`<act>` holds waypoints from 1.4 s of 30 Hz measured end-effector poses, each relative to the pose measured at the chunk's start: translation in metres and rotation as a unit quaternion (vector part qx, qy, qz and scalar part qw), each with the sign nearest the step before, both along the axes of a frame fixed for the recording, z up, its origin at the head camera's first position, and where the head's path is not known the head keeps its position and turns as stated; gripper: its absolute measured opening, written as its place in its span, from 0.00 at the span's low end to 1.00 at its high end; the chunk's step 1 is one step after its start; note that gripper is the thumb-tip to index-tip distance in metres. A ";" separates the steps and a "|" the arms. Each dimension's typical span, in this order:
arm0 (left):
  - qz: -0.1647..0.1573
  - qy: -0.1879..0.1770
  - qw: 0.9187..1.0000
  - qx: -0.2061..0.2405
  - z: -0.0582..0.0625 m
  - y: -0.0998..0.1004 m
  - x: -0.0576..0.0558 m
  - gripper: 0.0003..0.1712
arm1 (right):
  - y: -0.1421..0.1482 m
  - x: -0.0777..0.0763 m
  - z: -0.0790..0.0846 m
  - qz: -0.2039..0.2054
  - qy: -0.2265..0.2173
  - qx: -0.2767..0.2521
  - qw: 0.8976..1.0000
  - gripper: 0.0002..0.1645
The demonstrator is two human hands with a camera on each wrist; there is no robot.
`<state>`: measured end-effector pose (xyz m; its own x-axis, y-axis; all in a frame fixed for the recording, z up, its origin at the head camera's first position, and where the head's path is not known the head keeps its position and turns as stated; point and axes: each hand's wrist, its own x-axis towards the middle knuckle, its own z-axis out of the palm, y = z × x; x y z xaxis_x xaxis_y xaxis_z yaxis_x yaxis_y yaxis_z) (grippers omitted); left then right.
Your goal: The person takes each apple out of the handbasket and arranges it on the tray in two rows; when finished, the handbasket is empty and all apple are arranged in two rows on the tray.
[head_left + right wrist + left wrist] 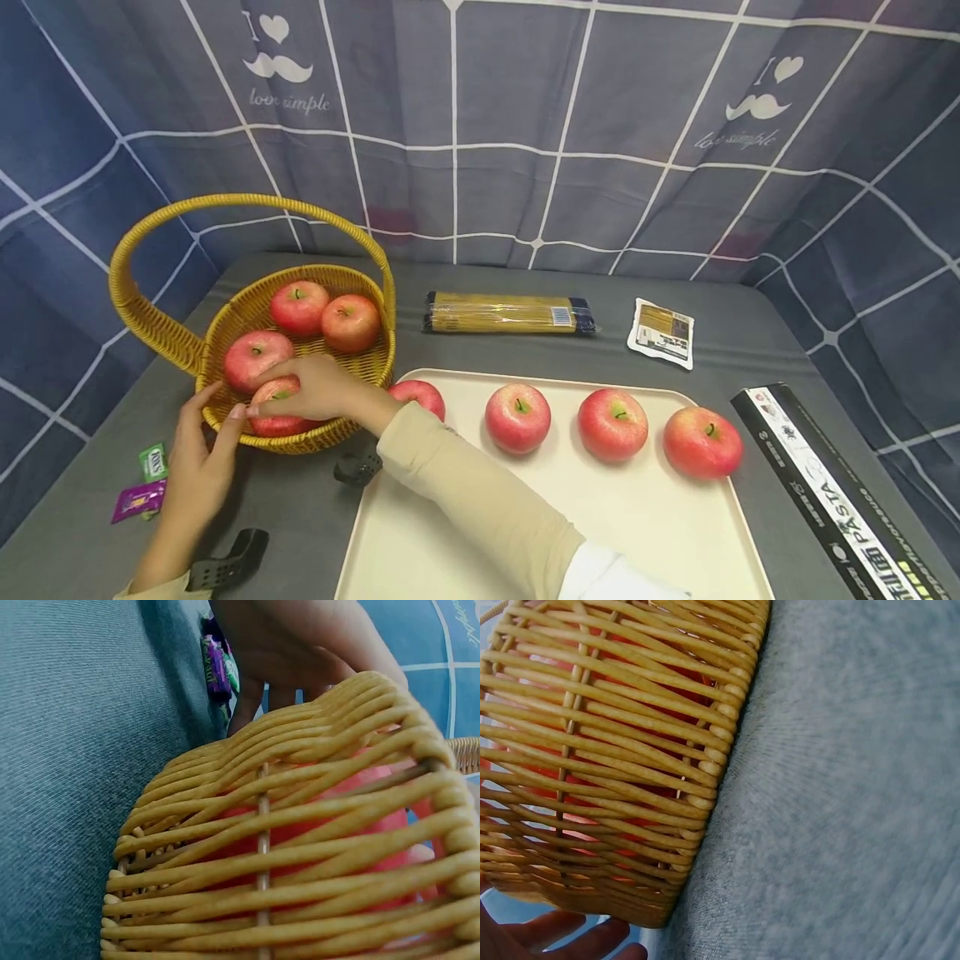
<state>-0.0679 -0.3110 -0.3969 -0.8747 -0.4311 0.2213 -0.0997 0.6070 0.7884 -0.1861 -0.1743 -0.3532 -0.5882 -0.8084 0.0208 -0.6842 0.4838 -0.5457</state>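
In the head view a yellow wicker basket (345,429) with a tall arched handle stands at the left, several red apples inside. My right hand (318,387) reaches over the near rim and holds an apple (281,423) at the front of the basket, its fingers bent over the top. Beside it lies another apple (255,358). My left hand (198,454) is at the basket's near left side, fingertips right at the rim. In the left wrist view its fingers (592,941) stretch along the wicker wall. The right wrist view shows the apple's red through the weave.
A cream tray (480,533) at the centre bears several apples in a row. Behind it lie a spaghetti pack (502,313) and a small white-edged packet (662,333). A long black pasta box (840,500) is at the right, purple (140,500) and green sachets (153,462) at the left.
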 end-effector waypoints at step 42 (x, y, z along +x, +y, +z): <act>0.013 0.027 0.999 -0.042 -0.002 0.000 0.003 0.27 | 0.151 0.085 0.005 0.088 0.009 -0.091 0.992 0.32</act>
<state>-0.0650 -0.3107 -0.3987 -0.8493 -0.4314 0.3044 -0.0748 0.6690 0.7395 -0.1011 -0.0233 -0.3485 -0.4367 -0.8802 0.1858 -0.7597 0.2502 -0.6002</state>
